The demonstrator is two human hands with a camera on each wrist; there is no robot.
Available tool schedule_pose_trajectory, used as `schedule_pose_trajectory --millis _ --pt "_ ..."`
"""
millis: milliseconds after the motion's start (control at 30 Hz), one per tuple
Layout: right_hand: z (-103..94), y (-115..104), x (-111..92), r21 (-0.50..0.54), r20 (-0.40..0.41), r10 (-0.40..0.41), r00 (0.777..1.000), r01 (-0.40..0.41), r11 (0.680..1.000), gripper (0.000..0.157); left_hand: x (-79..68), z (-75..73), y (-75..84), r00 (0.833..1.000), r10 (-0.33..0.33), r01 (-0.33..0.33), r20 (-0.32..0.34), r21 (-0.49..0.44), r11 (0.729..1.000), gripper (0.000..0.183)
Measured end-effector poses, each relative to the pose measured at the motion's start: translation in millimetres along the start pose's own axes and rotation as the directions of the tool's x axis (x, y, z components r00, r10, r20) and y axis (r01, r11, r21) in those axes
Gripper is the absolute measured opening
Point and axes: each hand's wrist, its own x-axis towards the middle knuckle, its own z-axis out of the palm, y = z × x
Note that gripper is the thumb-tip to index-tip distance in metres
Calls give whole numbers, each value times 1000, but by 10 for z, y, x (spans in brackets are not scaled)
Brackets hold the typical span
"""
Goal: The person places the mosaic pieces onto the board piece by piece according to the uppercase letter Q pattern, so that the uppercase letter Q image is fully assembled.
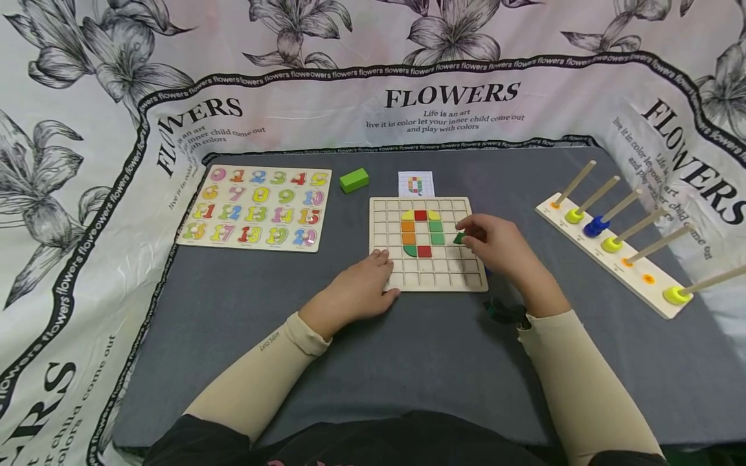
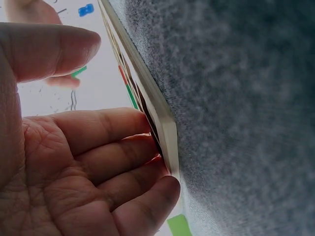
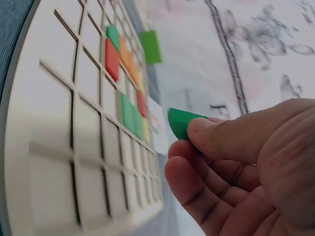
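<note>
A wooden grid board [image 1: 431,283] lies on the grey cloth, its cells partly filled with a ring of coloured tiles: red [image 1: 421,215], orange [image 1: 408,226], green [image 1: 436,238] and yellow. Over its right side, my right hand [image 1: 501,246] pinches a green rounded tile [image 3: 179,122] between thumb and fingers. In the right wrist view that tile is held up off the board. My left hand [image 1: 358,285] rests at the board's lower left, fingertips over the edge and fingers loosely extended. In the left wrist view those fingers lie along the board's side.
Behind the board sits a small pattern card [image 1: 416,184], with a green block [image 1: 354,180] to its left. A number puzzle board [image 1: 323,206] lies far left. On the right stands a peg board [image 1: 658,293] with upright rods and coloured rings.
</note>
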Motion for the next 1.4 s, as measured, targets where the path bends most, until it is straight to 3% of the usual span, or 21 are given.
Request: schedule_pose_trajectory --millis 133,267,467,700,1000,1200,1400 --pt "138 -38 174 -14 80 -13 997 14 1000 20 8 2 14 1000 8 -8 5 -7 1000 68" --pt "235 -14 267 -33 103 -35 994 38 999 20 19 -1 17 1000 10 -10 2 -8 1000 69" --pt "339 -7 302 -39 72 -68 995 71 997 20 20 1 8 1000 14 -14 -1 3 1000 69" --pt "421 -53 279 -32 21 -51 998 52 998 17 16 -2 -1 1000 11 -11 3 -3 1000 68" --pt "449 -42 265 -67 17 -35 999 36 997 11 6 -10 -6 1000 -2 2 8 1 1000 68" --pt "402 -14 232 -64 -15 -41 999 40 997 14 -7 -14 -7 1000 -6 6 7 -1 1000 68" --pt "111 185 92 -62 -133 -13 991 5 998 22 -14 -17 -6 1000 -6 6 10 -10 1000 69"
